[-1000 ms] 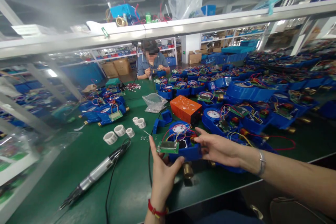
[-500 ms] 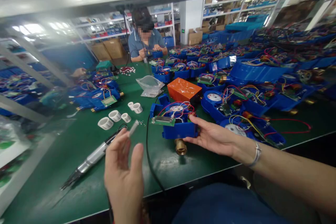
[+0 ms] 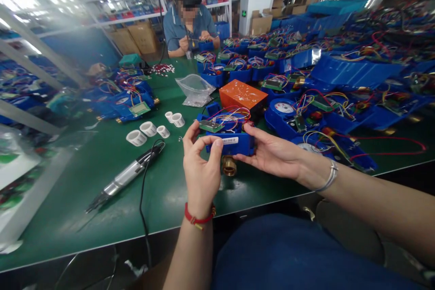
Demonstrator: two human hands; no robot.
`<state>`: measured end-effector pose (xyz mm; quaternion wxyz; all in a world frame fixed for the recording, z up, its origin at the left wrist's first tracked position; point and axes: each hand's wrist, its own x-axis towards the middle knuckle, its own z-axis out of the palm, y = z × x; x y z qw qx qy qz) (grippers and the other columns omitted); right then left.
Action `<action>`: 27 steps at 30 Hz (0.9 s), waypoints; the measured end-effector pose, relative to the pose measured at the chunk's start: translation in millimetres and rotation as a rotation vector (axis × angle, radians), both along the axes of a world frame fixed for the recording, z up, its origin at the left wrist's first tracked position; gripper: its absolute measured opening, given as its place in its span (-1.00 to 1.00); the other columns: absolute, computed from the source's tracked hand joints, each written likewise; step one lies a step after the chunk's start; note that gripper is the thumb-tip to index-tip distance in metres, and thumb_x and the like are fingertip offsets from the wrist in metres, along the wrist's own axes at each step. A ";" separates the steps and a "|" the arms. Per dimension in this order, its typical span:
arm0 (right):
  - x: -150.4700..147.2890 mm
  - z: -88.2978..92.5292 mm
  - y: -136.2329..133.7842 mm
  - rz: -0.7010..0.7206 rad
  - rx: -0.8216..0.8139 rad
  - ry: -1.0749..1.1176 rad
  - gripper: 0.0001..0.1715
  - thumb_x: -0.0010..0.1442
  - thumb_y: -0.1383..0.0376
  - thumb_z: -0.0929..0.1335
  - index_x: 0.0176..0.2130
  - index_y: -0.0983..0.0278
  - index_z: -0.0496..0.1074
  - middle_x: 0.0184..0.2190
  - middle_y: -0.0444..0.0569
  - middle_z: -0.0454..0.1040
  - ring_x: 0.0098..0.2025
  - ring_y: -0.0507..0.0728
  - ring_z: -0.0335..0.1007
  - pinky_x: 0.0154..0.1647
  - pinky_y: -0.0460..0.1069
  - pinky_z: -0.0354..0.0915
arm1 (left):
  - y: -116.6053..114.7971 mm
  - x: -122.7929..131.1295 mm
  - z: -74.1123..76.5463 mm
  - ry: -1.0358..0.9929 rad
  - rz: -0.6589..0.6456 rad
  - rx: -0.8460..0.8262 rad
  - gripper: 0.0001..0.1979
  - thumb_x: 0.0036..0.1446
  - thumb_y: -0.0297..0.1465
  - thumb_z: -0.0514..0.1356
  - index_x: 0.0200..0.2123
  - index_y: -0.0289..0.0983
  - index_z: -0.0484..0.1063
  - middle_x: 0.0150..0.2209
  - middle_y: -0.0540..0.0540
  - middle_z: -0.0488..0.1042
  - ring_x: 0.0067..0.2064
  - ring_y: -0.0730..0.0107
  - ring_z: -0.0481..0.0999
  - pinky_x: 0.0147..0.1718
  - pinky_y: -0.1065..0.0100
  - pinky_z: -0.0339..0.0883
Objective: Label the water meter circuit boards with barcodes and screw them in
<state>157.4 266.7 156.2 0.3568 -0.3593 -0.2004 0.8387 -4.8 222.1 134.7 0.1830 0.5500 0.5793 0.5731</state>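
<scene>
A blue meter housing with colored wires and a brass fitting below it is in front of me. My right hand grips its right end, thumb on top and fingers below. A white printed label lies on the housing's front face. My left hand is at the label's left end, thumb and index finger closed on it, with other fingers near the green circuit board. The orange box is just behind the housing.
An electric screwdriver with a black cable lies left, near several white label rolls. A plastic bag sits behind. Many blue meter housings fill the right side. A person works across the green table.
My left hand has moved right and up to the housing, and the label it carried now lies along the front face. My right hand keeps its hold. The view has tilted down slightly.
</scene>
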 end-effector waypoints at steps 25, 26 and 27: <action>0.5 -1.8 -2.3 -0.009 -0.011 0.040 -0.79 0.31 0.25 0.31 -0.06 0.22 0.42 -0.14 -0.04 0.54 -0.23 0.05 0.50 -0.26 -0.07 0.51 | 4.3 11.8 -1.3 0.012 0.088 0.044 -0.88 0.09 -0.33 0.29 -0.39 -0.26 0.52 0.13 -0.15 0.34 0.10 0.19 0.39 0.09 0.17 0.26; 0.5 -1.9 -2.4 -0.010 -0.011 0.040 -0.79 0.31 0.25 0.31 -0.06 0.23 0.42 -0.15 -0.03 0.54 -0.23 0.05 0.51 -0.27 -0.08 0.51 | 4.2 12.3 -1.2 0.021 0.094 0.050 -0.89 0.09 -0.33 0.29 -0.40 -0.26 0.52 0.12 -0.15 0.34 0.11 0.20 0.38 0.10 0.18 0.24; 0.6 -2.1 -2.5 -0.007 -0.012 0.040 -0.78 0.32 0.25 0.31 -0.06 0.23 0.42 -0.15 -0.02 0.54 -0.23 0.05 0.51 -0.28 -0.08 0.51 | 4.3 13.0 -1.2 0.029 0.099 0.059 -0.89 0.10 -0.34 0.28 -0.40 -0.26 0.52 0.12 -0.15 0.35 0.12 0.20 0.38 0.10 0.18 0.23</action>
